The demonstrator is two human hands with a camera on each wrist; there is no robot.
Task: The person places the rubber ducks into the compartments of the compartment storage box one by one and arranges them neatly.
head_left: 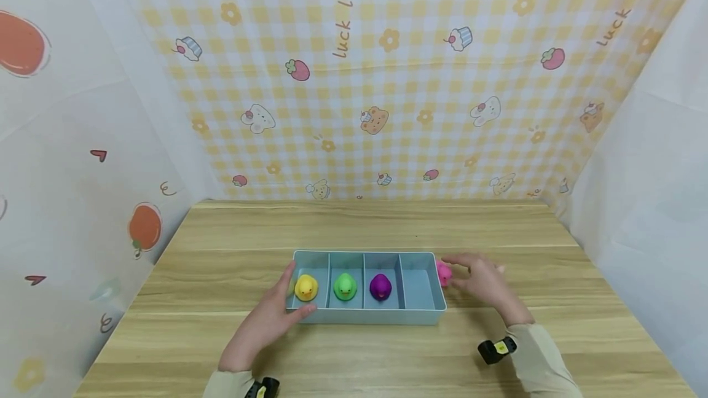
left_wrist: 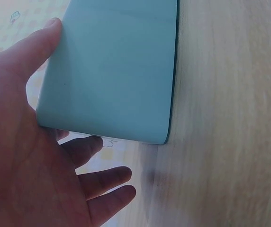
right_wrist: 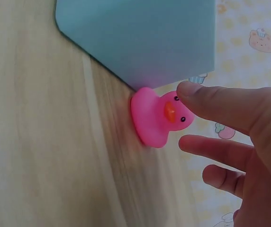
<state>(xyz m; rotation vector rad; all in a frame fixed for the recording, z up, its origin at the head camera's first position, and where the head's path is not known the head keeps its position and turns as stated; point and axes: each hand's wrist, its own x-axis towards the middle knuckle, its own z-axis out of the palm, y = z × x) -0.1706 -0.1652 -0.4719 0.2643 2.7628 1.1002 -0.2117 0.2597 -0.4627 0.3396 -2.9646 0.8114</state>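
Observation:
A light blue box with a row of compartments stands on the table. From the left, a yellow rubber duck, a green rubber duck and a purple rubber duck each sit in a compartment; the rightmost compartment holds nothing. My left hand touches the box's left end, thumb by the front wall and fingers extended along the side. Outside the right end, a pink rubber duck sits upright on the table. Beside it is my right hand, fingers spread, with the thumb tip at the duck's head.
The wooden table extends around the box. A yellow checked cloth hangs behind it, with white cloths at the left and right sides. A black wrist camera sits on the right sleeve.

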